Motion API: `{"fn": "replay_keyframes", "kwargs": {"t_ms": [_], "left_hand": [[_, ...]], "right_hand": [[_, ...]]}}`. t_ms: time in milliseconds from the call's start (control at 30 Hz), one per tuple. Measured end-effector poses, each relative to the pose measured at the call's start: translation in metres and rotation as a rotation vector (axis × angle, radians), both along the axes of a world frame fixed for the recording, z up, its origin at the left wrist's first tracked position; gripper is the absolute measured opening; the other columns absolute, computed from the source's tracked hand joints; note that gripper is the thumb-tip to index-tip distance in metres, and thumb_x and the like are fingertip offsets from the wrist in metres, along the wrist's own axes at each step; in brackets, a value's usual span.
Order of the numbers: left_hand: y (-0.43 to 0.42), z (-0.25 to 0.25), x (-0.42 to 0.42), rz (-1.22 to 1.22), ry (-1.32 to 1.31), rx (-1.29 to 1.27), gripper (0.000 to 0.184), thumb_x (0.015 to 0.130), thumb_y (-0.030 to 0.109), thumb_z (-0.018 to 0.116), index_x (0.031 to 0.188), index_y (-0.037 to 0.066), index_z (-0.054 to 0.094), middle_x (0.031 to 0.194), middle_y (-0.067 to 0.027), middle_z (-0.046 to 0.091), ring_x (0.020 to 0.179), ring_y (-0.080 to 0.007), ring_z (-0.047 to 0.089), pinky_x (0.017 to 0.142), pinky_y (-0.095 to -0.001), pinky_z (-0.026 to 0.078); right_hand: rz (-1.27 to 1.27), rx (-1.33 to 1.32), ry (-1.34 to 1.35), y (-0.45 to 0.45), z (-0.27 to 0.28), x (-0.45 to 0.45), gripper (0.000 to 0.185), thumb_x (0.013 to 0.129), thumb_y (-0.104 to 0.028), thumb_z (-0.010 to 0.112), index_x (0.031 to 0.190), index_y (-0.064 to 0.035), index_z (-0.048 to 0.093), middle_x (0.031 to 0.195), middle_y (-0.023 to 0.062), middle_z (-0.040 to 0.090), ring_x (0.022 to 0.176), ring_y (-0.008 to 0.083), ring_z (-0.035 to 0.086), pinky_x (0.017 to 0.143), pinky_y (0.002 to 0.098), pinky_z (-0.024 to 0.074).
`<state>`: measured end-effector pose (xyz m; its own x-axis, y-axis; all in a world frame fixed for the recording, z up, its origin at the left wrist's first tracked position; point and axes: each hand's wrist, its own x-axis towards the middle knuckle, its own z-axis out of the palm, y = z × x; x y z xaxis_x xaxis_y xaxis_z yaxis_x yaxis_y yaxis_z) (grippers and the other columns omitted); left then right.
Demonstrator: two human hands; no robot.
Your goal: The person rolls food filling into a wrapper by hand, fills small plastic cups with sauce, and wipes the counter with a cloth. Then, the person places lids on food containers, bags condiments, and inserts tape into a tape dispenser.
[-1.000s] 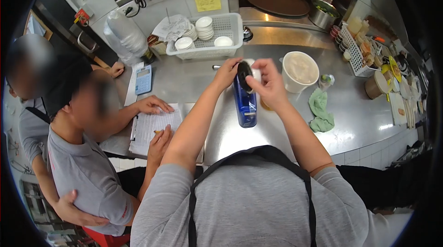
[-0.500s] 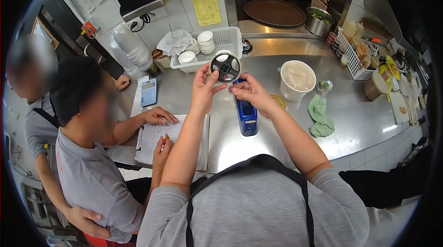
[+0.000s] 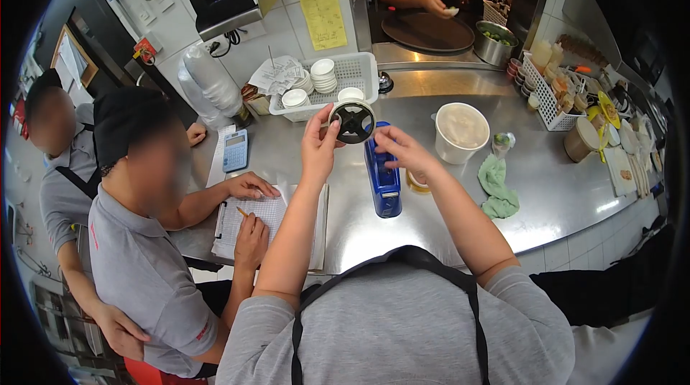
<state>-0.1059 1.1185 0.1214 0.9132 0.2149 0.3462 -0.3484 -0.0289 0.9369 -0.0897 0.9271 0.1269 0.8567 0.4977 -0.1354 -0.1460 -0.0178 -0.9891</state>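
My left hand (image 3: 320, 139) holds a round black spoked wheel (image 3: 352, 122) with a pale rim by its left edge, above the steel counter. Just right of it, my right hand (image 3: 405, 152) is over the blue tape dispenser (image 3: 385, 194), fingers slightly curled and apart, with nothing visible in them. The dispenser lies lengthwise on the counter, its upper part partly hidden by my right hand. A yellowish tape roll (image 3: 417, 182) rests beside the dispenser, partly under my right wrist.
A white tub (image 3: 462, 133), a green cloth (image 3: 497, 187) and a small bottle stand to the right. Behind is a grey basket (image 3: 357, 69) with small white bowls. At left a co-worker holds a pencil over a clipboard (image 3: 248, 223); another person stands behind. A calculator (image 3: 235, 150) lies nearby.
The wheel was upright between both hands over the dispenser; my left hand has carried it up and left. My right hand has let go of it and moved slightly away from the dispenser's top.
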Motion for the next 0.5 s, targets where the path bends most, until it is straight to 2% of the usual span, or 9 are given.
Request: {"fn": "replay_keyframes", "kwargs": {"t_ms": [33, 67, 133, 200, 233, 333, 367, 400, 500], "left_hand": [[0.0, -0.001, -0.002, -0.003, -0.003, 0.001, 0.035, 0.091, 0.012, 0.052, 0.125, 0.005, 0.048, 0.108, -0.0016, 0.057, 0.082, -0.0079, 0.059, 0.061, -0.0204, 0.05], [0.001, -0.003, -0.002, 0.042, 0.002, 0.048, 0.034, 0.09, 0.012, 0.053, 0.124, 0.006, 0.051, 0.104, -0.0021, 0.06, 0.081, -0.0082, 0.059, 0.061, -0.0215, 0.05], [0.004, -0.011, 0.0, 0.079, 0.003, 0.093, 0.033, 0.09, 0.011, 0.054, 0.122, 0.007, 0.053, 0.099, -0.0026, 0.062, 0.08, -0.0084, 0.059, 0.061, -0.0225, 0.05], [0.012, -0.027, 0.003, 0.311, -0.187, 0.517, 0.025, 0.085, 0.005, 0.056, 0.11, 0.004, 0.062, 0.092, -0.0075, 0.064, 0.081, -0.0094, 0.059, 0.057, -0.024, 0.048], [0.014, -0.035, 0.003, 0.332, -0.079, 0.429, 0.022, 0.083, 0.004, 0.058, 0.105, 0.003, 0.064, 0.084, -0.0093, 0.065, 0.075, -0.0105, 0.06, 0.055, -0.0267, 0.048], [0.028, -0.066, -0.002, 0.352, 0.15, 0.242, 0.015, 0.082, 0.004, 0.061, 0.096, 0.001, 0.064, 0.079, -0.0072, 0.064, 0.065, -0.0098, 0.058, 0.052, -0.0258, 0.047], [0.029, -0.074, -0.005, 0.344, 0.143, 0.245, 0.015, 0.082, 0.004, 0.061, 0.096, 0.001, 0.064, 0.079, -0.0072, 0.064, 0.065, -0.0098, 0.058, 0.052, -0.0258, 0.047], [0.031, -0.081, -0.008, 0.383, 0.154, 0.208, 0.01, 0.081, 0.005, 0.062, 0.091, 0.001, 0.062, 0.075, -0.0057, 0.063, 0.061, -0.0093, 0.057, 0.051, -0.0249, 0.046], [0.032, -0.098, -0.007, 0.392, 0.145, 0.086, 0.008, 0.081, 0.006, 0.063, 0.085, 0.002, 0.057, 0.068, -0.0028, 0.06, 0.056, -0.0082, 0.054, 0.047, -0.0231, 0.044]], "right_hand": [[-0.113, 0.02, -0.092, 0.0, 0.003, -0.001, 0.041, 0.083, -0.035, 0.065, 0.112, -0.0079, 0.055, 0.107, 0.002, 0.057, 0.092, 0.0129, 0.056, 0.075, 0.0283, 0.0466], [-0.117, 0.02, -0.097, 0.002, 0.004, 0.001, 0.041, 0.083, -0.035, 0.065, 0.112, -0.0079, 0.055, 0.107, 0.002, 0.057, 0.092, 0.0129, 0.056, 0.075, 0.0283, 0.0466], [-0.073, 0.083, -0.325, 0.01, -0.001, 0.008, 0.041, 0.081, -0.03, 0.067, 0.112, -0.0058, 0.057, 0.102, 0.0047, 0.062, 0.083, 0.0121, 0.058, 0.071, 0.0261, 0.047], [-0.06, -0.079, -0.435, 0.02, -0.007, 0.015, 0.03, 0.079, -0.023, 0.068, 0.098, -0.0008, 0.062, 0.079, 0.0064, 0.066, 0.068, 0.0123, 0.061, 0.065, 0.0261, 0.0483], [-0.047, -0.117, -0.439, 0.027, -0.013, 0.018, 0.03, 0.078, -0.023, 0.068, 0.098, -0.0003, 0.062, 0.079, 0.0079, 0.066, 0.069, 0.0138, 0.062, 0.065, 0.0273, 0.0487], [-0.028, -0.208, -0.538, 0.047, -0.032, 0.022, 0.033, 0.076, -0.024, 0.069, 0.097, 0.0016, 0.062, 0.08, 0.012, 0.066, 0.07, 0.0185, 0.064, 0.065, 0.0305, 0.0497], [-0.047, -0.216, -0.547, 0.053, -0.037, 0.019, 0.036, 0.076, -0.025, 0.07, 0.097, 0.003, 0.061, 0.08, 0.0131, 0.066, 0.071, 0.0204, 0.064, 0.066, 0.0312, 0.0497], [-0.004, -0.25, -0.496, 0.057, -0.036, 0.015, 0.037, 0.079, -0.024, 0.07, 0.103, 0.0009, 0.059, 0.083, 0.0088, 0.065, 0.071, 0.0144, 0.061, 0.066, 0.0272, 0.0492], [0.013, -0.123, -0.379, 0.065, -0.043, 0.01, 0.036, 0.078, -0.018, 0.07, 0.107, -0.0017, 0.056, 0.083, 0.0057, 0.064, 0.075, 0.0119, 0.06, 0.067, 0.0258, 0.0482]]}}
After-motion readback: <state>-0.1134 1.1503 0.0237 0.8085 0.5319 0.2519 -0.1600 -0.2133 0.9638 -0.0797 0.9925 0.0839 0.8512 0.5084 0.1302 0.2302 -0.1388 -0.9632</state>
